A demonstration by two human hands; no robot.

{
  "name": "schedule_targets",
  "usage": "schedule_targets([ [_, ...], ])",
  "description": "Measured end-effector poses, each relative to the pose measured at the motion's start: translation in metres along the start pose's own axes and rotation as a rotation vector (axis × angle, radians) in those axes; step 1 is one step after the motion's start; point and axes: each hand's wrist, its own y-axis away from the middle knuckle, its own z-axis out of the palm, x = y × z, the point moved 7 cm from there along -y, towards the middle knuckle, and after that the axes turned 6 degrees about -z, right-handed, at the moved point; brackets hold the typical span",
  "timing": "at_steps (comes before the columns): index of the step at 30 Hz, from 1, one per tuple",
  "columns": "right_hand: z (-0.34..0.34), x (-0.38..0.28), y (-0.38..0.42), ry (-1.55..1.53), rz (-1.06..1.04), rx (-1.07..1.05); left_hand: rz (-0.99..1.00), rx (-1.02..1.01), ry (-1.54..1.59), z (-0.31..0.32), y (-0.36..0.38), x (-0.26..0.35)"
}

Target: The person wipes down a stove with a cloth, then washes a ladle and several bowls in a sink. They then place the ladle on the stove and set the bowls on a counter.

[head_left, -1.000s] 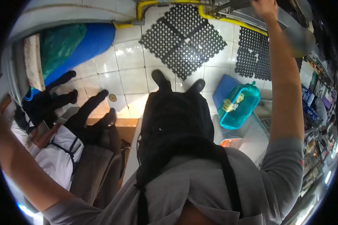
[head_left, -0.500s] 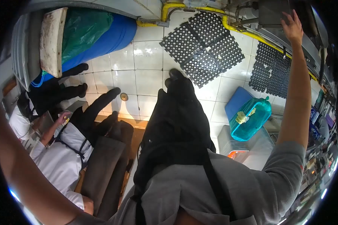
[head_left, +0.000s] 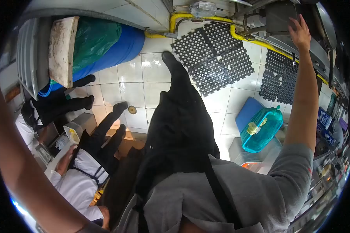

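At the upper right, my right hand (head_left: pixel 299 35) is raised with its fingers stretched out and apart. It holds nothing, and its fingertips overlap a dark metal box (head_left: pixel 280 19) on the equipment along the wall. My left arm (head_left: pixel 31 182) runs up the left edge of the view, and its hand is out of sight. In the middle, my black apron (head_left: pixel 179 128) hangs over my legs, with one dark shoe (head_left: pixel 169 59) forward on the white tiles.
Black perforated mats (head_left: pixel 216 58) lie ahead beside a yellow pipe (head_left: pixel 266 40). On the right stands a green-lined basket (head_left: pixel 262 130). A blue barrel (head_left: pixel 130 42) is at upper left. One co-worker (head_left: pixel 85 167) is close on my left, another person (head_left: pixel 58 105) beyond.
One of my feet has stepped forward and left. My right hand stays up and open by the metal box. The nearest co-worker's arm has lowered.
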Motion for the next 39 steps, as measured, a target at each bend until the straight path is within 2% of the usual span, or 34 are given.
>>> schedule_targets([
  [5,-0.009,0.0,-0.003,0.031,0.043,-0.062,0.022,-0.035,-0.005,0.002,0.003,-0.017],
  [13,-0.006,0.0,-0.003,-0.003,0.049,-0.093,-0.004,-0.084,-0.148,-0.033,0.061,-0.084],
  [20,-0.003,0.0,-0.004,0.048,0.059,-0.08,0.045,-0.136,-0.202,-0.033,0.103,-0.12],
  [23,0.002,0.01,0.001,0.007,0.005,0.008,0.083,-0.168,-0.213,-0.025,0.12,-0.126],
  [30,-0.014,0.0,-0.001,-0.009,0.033,-0.036,0.145,-0.249,-0.203,0.026,0.16,-0.153],
  [32,-0.03,-0.006,-0.004,-0.29,0.074,-0.039,0.156,-0.272,-0.193,0.043,0.175,-0.16],
  [33,-0.033,-0.004,-0.004,-0.278,0.075,-0.041,0.158,-0.286,-0.19,0.051,0.184,-0.165],
  [39,-0.042,-0.009,-0.001,-0.25,0.141,-0.206,0.153,-0.331,-0.206,0.075,0.239,-0.202],
])
